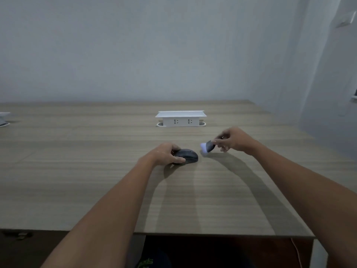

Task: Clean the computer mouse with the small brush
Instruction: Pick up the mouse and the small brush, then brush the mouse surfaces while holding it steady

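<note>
A dark grey computer mouse (188, 156) lies on the wooden table (96, 171) near its middle. My left hand (164, 154) grips the mouse's left end, thumb in front and fingers behind. To the right, my right hand (234, 139) pinches a small brush (207, 147) by its dark handle. The brush's pale bristles point left and down, a short gap from the mouse's right end and just above the tabletop.
A white pop-up socket box (180, 118) stands behind the mouse towards the wall. Another white fitting (3, 118) sits at the far left edge. The table's front edge runs close to me, and its right edge lies near the wall corner.
</note>
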Motion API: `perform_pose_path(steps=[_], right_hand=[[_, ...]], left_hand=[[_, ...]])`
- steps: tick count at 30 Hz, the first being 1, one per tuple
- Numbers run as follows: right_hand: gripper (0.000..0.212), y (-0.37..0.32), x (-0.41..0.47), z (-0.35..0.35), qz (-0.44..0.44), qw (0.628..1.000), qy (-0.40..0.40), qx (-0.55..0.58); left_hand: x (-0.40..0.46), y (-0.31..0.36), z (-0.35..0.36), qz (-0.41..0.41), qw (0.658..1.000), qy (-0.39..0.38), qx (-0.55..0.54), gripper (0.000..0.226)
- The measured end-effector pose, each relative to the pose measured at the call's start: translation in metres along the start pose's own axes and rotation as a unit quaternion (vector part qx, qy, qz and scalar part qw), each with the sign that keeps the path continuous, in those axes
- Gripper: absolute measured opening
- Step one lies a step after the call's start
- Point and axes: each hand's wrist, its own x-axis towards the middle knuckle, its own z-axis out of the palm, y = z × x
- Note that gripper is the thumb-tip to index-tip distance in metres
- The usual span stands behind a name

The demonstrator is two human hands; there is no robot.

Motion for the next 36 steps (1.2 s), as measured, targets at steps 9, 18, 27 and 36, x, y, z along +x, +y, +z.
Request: perform_pose_path(steps=[9,18,27,36], right_hand=[[0.019,-0.018,0.014,0.006,-0.017,0.984,-0.046,0.174],[0.026,-0.016,0.023,0.018,-0.038,0.999,-0.017,-0.020],[0.018,-0.023,0.021,0.019,-0.069,0.995,-0.021,-0.069],[0.017,-0.019,0.022,0.023,-0.067,0.995,-0.011,-0.067]], left_hand=[[0.015,0.000,-0.009,0.042,0.998,-0.039,0.026,0.036],[0.018,0.001,-0.013,0.050,0.997,-0.046,0.044,0.043],[0.019,0.002,-0.013,0.049,0.996,-0.052,0.052,0.045],[0.018,0.005,-0.013,0.045,0.996,-0.052,0.059,0.044]])
